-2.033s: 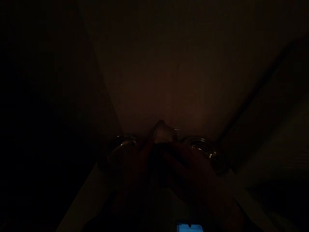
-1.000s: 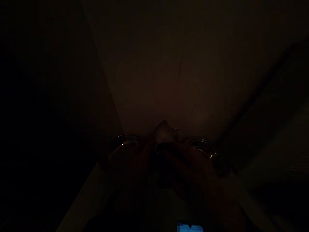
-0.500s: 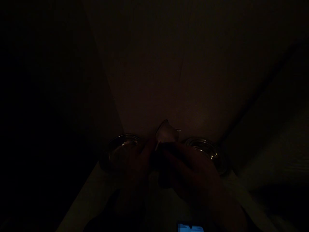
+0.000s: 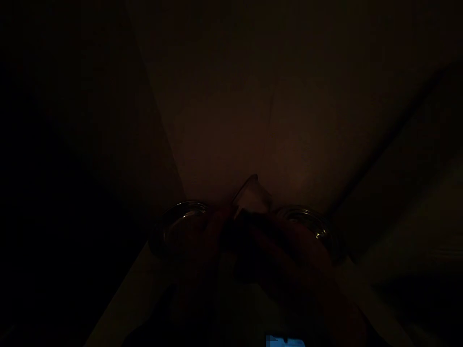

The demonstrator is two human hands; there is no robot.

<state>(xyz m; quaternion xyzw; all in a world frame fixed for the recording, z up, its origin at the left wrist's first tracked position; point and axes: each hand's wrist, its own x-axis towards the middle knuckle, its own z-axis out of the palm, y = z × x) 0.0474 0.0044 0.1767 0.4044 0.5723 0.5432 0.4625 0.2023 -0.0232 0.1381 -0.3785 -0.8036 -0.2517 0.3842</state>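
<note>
The scene is very dark and the hands show only as dim shapes. My left hand [image 4: 208, 241] is at the middle, in front of a shiny round-rimmed dish [image 4: 188, 205]. My right hand [image 4: 289, 250] reaches in from the right, fingers curled toward the left hand, in front of a second shiny dish [image 4: 320, 235]. Both hands close around a dark object [image 4: 246, 270] whose kind I cannot make out. Just beyond the fingers a pale, cup-like piece [image 4: 251, 200] with a thin dark rim stands tilted; whether it joins the dark object is hidden.
Both dishes rest on a pale narrow surface [image 4: 123, 299] against a plain wall or panel [image 4: 224, 140]. A lit phone-like screen [image 4: 287, 342] shows at the bottom edge. Deep shadow covers the far left.
The pale cup-like piece has shifted slightly up and right, and its small thin projection at the right no longer shows. The wall behind looks a little brighter, the hands dimmer.
</note>
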